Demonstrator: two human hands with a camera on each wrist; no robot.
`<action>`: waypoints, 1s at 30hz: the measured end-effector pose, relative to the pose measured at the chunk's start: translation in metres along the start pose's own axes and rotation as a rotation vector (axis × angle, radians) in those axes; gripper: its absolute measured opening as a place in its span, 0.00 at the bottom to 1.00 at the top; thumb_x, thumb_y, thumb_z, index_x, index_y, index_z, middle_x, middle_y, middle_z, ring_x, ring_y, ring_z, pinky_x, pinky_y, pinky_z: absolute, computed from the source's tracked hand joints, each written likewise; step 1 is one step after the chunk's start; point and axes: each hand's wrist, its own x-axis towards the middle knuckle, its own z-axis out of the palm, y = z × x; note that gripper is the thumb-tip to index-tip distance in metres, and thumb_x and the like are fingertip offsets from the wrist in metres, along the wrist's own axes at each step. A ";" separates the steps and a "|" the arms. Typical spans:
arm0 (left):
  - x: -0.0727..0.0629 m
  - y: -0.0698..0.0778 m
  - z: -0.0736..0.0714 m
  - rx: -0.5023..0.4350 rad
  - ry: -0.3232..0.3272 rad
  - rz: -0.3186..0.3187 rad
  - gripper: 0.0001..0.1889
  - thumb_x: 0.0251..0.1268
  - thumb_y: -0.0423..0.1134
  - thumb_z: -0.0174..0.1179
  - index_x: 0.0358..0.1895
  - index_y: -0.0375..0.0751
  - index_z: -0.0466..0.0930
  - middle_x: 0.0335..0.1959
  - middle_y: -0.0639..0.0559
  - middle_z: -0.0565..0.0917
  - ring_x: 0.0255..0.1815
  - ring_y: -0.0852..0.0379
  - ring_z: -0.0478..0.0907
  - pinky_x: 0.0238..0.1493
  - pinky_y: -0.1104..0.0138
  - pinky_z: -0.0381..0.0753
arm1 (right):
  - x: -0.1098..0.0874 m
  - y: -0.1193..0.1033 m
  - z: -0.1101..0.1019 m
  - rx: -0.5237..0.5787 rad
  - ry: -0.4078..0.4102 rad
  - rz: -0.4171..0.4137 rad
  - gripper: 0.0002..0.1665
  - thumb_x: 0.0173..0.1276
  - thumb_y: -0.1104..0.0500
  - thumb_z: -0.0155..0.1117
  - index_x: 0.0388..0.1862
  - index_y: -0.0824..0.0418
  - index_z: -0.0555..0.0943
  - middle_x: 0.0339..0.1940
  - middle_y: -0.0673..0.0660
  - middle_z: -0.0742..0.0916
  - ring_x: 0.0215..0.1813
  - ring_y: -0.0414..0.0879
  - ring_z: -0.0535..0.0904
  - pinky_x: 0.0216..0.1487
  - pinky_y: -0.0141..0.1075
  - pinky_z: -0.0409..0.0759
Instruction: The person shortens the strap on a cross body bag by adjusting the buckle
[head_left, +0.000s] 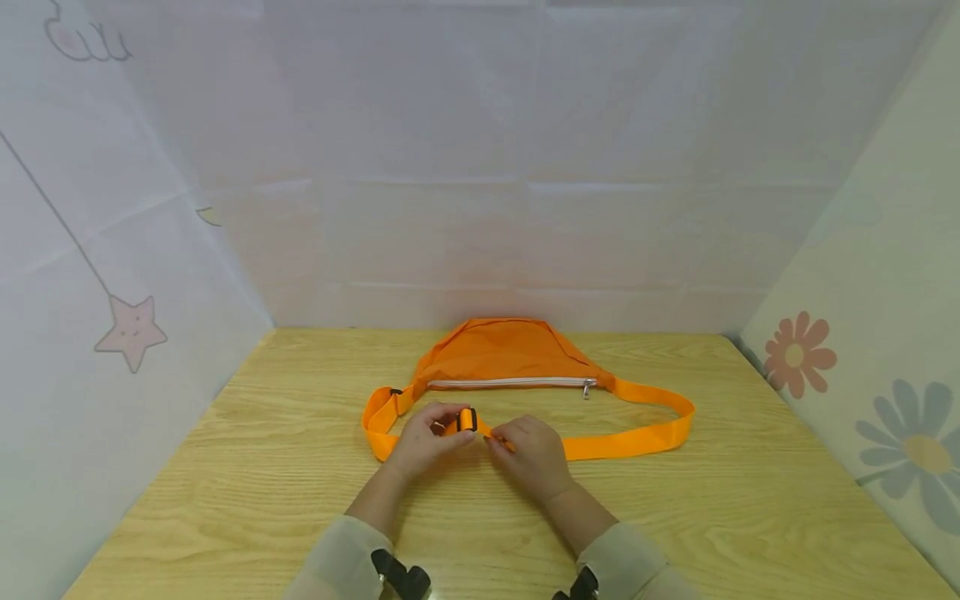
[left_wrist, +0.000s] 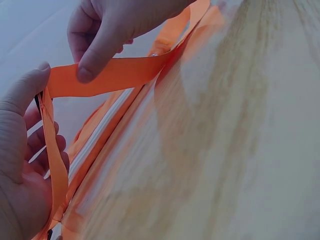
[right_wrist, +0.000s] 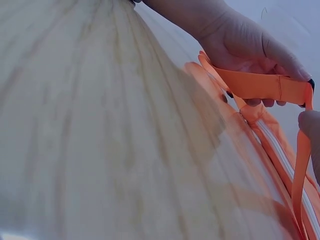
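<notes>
An orange waist bag (head_left: pixel 510 352) lies on the table with its white zipper facing me, its long orange strap (head_left: pixel 626 442) looping toward my hands. My left hand (head_left: pixel 418 442) holds a black strap buckle (head_left: pixel 475 420) at its thumb and fingertips, with webbing threaded through it. In the left wrist view the strap (left_wrist: pixel 117 75) bends sharply at that buckle. Just to the right, my right hand (head_left: pixel 534 458) pinches the strap between thumb and fingers. The stretch between both hands is raised above the table.
The wooden table (head_left: pixel 225 475) meets pale cloth walls at the back and sides. Near the bag's left end the strap has a second black slider (head_left: pixel 396 392). A metal zipper pull (head_left: pixel 587 390) hangs at the right. Black straps (head_left: pixel 401 575) sit on both sleeves.
</notes>
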 end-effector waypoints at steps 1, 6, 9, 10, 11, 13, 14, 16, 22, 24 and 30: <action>0.000 0.000 0.000 0.000 0.000 -0.001 0.23 0.57 0.41 0.71 0.57 0.44 0.82 0.50 0.48 0.82 0.50 0.52 0.75 0.52 0.64 0.73 | 0.000 -0.001 0.001 -0.004 0.005 -0.004 0.08 0.51 0.53 0.79 0.28 0.53 0.87 0.25 0.45 0.88 0.30 0.39 0.81 0.33 0.30 0.80; 0.000 0.001 0.001 0.009 0.004 -0.010 0.23 0.57 0.42 0.71 0.58 0.44 0.82 0.50 0.49 0.82 0.50 0.53 0.75 0.52 0.64 0.73 | 0.002 -0.003 0.003 -0.023 0.051 -0.057 0.08 0.49 0.55 0.80 0.27 0.53 0.88 0.23 0.45 0.88 0.27 0.39 0.80 0.30 0.29 0.79; 0.000 0.002 0.001 0.008 0.004 -0.008 0.23 0.57 0.42 0.71 0.57 0.44 0.82 0.50 0.49 0.82 0.49 0.53 0.74 0.52 0.64 0.73 | 0.003 -0.003 0.004 -0.035 0.088 -0.079 0.10 0.48 0.55 0.81 0.29 0.54 0.89 0.22 0.46 0.88 0.26 0.39 0.80 0.30 0.30 0.79; 0.000 0.002 0.001 0.008 0.003 -0.006 0.23 0.57 0.42 0.71 0.57 0.44 0.82 0.50 0.49 0.82 0.49 0.53 0.74 0.52 0.64 0.73 | 0.003 -0.003 0.004 -0.040 0.099 -0.083 0.11 0.47 0.55 0.81 0.30 0.54 0.89 0.22 0.46 0.88 0.26 0.39 0.80 0.30 0.30 0.79; 0.000 0.002 0.001 0.007 0.001 -0.005 0.23 0.57 0.42 0.71 0.57 0.44 0.82 0.50 0.49 0.82 0.49 0.53 0.74 0.52 0.64 0.73 | 0.004 -0.003 0.004 -0.041 0.107 -0.087 0.12 0.47 0.55 0.82 0.31 0.55 0.90 0.22 0.46 0.88 0.26 0.39 0.80 0.30 0.30 0.80; -0.001 0.003 0.001 0.007 -0.002 -0.005 0.22 0.57 0.42 0.71 0.56 0.45 0.82 0.49 0.49 0.82 0.49 0.53 0.74 0.51 0.65 0.73 | 0.004 -0.003 0.004 -0.049 0.114 -0.090 0.13 0.46 0.55 0.82 0.32 0.55 0.90 0.21 0.46 0.87 0.26 0.40 0.80 0.30 0.30 0.80; -0.001 0.003 0.001 0.009 -0.002 -0.008 0.22 0.57 0.42 0.72 0.56 0.46 0.82 0.49 0.50 0.82 0.49 0.54 0.74 0.51 0.65 0.73 | 0.004 -0.003 0.004 -0.050 0.114 -0.094 0.13 0.46 0.55 0.82 0.32 0.55 0.90 0.21 0.46 0.87 0.25 0.40 0.80 0.30 0.30 0.80; -0.001 0.002 0.001 0.016 -0.004 -0.008 0.22 0.57 0.42 0.72 0.55 0.46 0.82 0.49 0.50 0.82 0.49 0.54 0.74 0.51 0.66 0.73 | 0.004 -0.003 0.004 -0.056 0.110 -0.100 0.13 0.45 0.55 0.83 0.33 0.54 0.91 0.20 0.45 0.86 0.25 0.39 0.79 0.30 0.30 0.80; -0.001 0.001 0.001 0.038 -0.012 0.003 0.22 0.56 0.42 0.72 0.55 0.44 0.83 0.49 0.48 0.82 0.48 0.54 0.74 0.49 0.68 0.73 | 0.004 -0.004 0.004 -0.061 0.131 -0.135 0.13 0.45 0.56 0.83 0.32 0.52 0.91 0.18 0.45 0.84 0.23 0.39 0.76 0.28 0.29 0.77; -0.002 0.000 0.000 0.048 -0.029 0.014 0.22 0.56 0.43 0.72 0.54 0.43 0.83 0.48 0.48 0.82 0.47 0.55 0.74 0.48 0.69 0.73 | 0.005 -0.004 0.004 -0.055 0.143 -0.143 0.13 0.44 0.56 0.82 0.31 0.52 0.91 0.18 0.45 0.84 0.23 0.39 0.76 0.27 0.28 0.76; -0.003 0.003 0.001 0.044 -0.076 0.020 0.21 0.58 0.42 0.71 0.53 0.40 0.82 0.49 0.46 0.82 0.47 0.55 0.74 0.49 0.67 0.73 | 0.006 -0.007 0.006 -0.030 0.172 -0.150 0.11 0.44 0.55 0.82 0.27 0.55 0.90 0.19 0.47 0.85 0.24 0.40 0.78 0.28 0.30 0.78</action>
